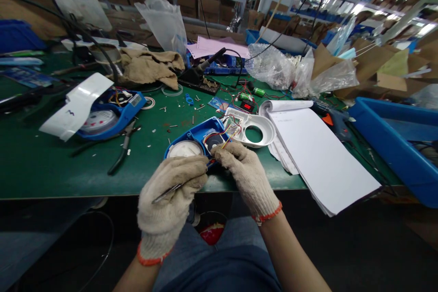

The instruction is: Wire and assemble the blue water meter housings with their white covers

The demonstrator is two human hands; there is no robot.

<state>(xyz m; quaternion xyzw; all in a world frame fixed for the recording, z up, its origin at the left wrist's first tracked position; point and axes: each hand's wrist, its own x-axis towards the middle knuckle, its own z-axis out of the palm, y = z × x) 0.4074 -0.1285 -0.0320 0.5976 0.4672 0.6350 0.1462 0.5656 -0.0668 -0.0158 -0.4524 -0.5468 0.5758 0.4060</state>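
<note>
- Two gloved hands at the blue housing [196,139], near table edge
- tweezers [167,193] gripped by left hand [169,200]
- wires [226,141] pinched by right hand [244,171], w/ white cover [255,125] just behind housing

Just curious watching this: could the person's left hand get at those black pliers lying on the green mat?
Probably yes, but not freely: the pliers lie uncovered on the mat, left of the blue housing, with nothing between. However, the left hand already holds tweezers.

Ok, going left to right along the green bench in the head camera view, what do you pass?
White cover → pliers → left hand holding tweezers → right hand at the open blue housing → stack of white paper → blue bin.
</note>
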